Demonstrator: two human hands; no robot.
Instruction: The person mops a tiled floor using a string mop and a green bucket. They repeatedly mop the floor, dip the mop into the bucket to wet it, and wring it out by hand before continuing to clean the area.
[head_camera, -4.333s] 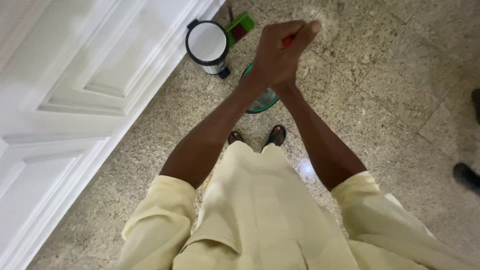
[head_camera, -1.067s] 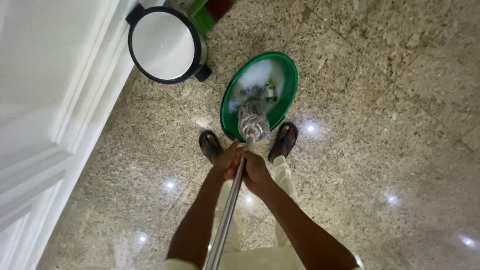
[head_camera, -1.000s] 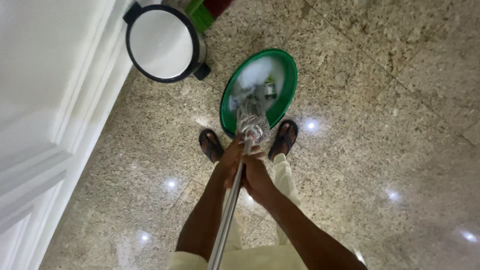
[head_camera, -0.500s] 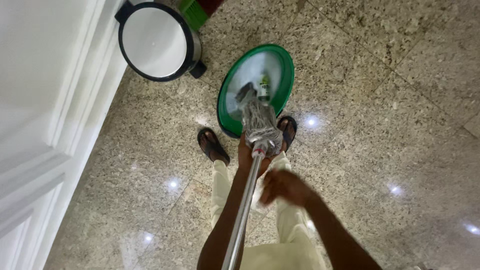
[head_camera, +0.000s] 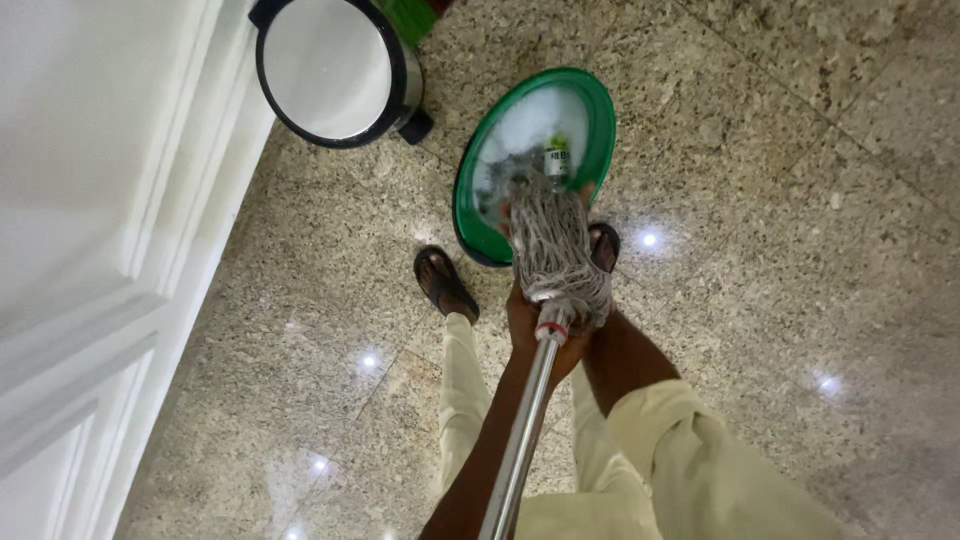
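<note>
Mop pole, bright metal, runs up from the bottom edge to a red collar, then into the grey string mop head. Long axis lies straight away from the body, tilted slightly right at the far end.

Left hand sits right behind the collar, fingers curled round the pole just below the strings: a closed grip on the pole.

Right hand: forearm comes in from the right, close beside the left, and goes under the bunched strings. The hand itself is hidden by them. Cannot tell whether it is closed on the strands or loose.

Mop head hangs directly ahead of the left hand, its far tips reaching the near rim of the green basin. Basin stands on the speckled floor, just beyond both hands; foamy water and a small bottle inside.

Beyond the hands and to the left, a white-lidded pedal bin. Sandalled foot left of the hands, the other mostly covered by the strings. White panelled door far left.
</note>
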